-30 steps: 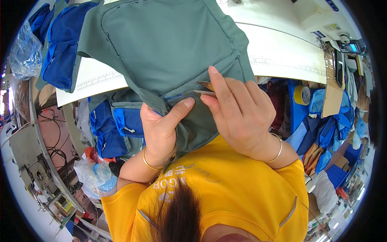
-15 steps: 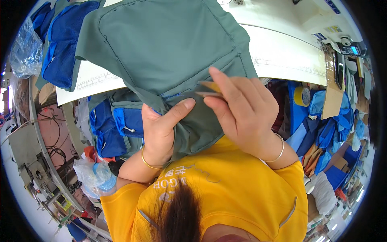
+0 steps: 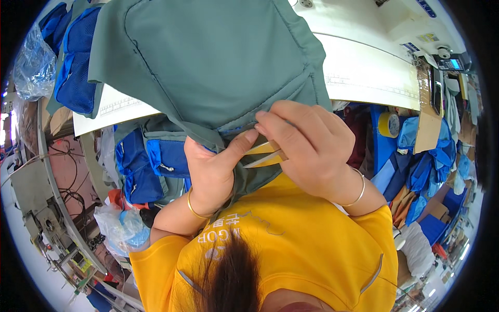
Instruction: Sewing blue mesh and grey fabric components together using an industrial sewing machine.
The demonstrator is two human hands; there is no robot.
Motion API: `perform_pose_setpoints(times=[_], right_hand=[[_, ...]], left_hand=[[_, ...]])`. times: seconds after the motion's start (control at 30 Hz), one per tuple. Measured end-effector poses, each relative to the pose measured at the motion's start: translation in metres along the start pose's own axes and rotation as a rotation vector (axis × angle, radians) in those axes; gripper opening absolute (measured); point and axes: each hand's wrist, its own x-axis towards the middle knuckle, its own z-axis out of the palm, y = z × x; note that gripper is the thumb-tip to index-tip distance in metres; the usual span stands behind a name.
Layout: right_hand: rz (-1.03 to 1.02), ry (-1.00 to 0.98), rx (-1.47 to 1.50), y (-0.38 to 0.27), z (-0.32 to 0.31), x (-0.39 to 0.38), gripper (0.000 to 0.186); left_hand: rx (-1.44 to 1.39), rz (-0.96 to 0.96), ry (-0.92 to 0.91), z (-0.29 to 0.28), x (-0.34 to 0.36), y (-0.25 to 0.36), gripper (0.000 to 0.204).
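A grey-green sewn fabric piece (image 3: pixel 218 62) with dark seam lines spreads over the table edge and hangs down toward my lap. My left hand (image 3: pixel 210 169) is closed on its near edge, thumb on top beside a bluish stitched spot. Tucked in my right hand (image 3: pixel 314 151) are thread snips (image 3: pixel 266 159), their two pointed blades apart and pointing left, just below the left thumb. The thumb and forefinger of that right hand come together at the seam, close to the left thumb tip. Whether they pinch a thread there is too small to tell.
Behind the fabric lies a white tabletop (image 3: pixel 374 75) with ruler markings. Blue mesh pockets (image 3: pixel 78 65) rest at its left end, and blue zipped pouches (image 3: pixel 138 166) are below. A yellow tape roll (image 3: pixel 389 124), cardboard (image 3: pixel 429 127) and blue cloth pieces sit at right. Plastic bags (image 3: pixel 122 226) hang lower left.
My right hand has turned and its fingers have closed in on the seam beside the left thumb. The snips' blades have swung lower. The fabric has shifted slightly left.
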Motion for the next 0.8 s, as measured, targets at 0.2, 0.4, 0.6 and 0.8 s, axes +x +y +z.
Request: perform_pose_setpoints(times=[0.2, 0.4, 0.6, 0.8], right_hand=[[-0.128, -0.147, -0.063, -0.001, -0.010, 0.013, 0.024], [0.010, -0.096, 0.210, -0.007, 0.013, -0.002, 0.022], [0.164, -0.024, 0.563, -0.002, 0.019, -0.002, 0.027], [0.128, -0.011, 0.534, 0.001, 0.004, 0.000, 0.018]], left_hand=[[0.224, 0.181, 0.031, -0.005, 0.000, -0.009, 0.031], [0.657, 0.446, -0.015, -0.025, 0.011, -0.019, 0.030], [0.295, 0.131, 0.008, -0.009, 0.016, -0.013, 0.034], [0.242, -0.012, -0.047, -0.007, 0.024, -0.011, 0.032]])
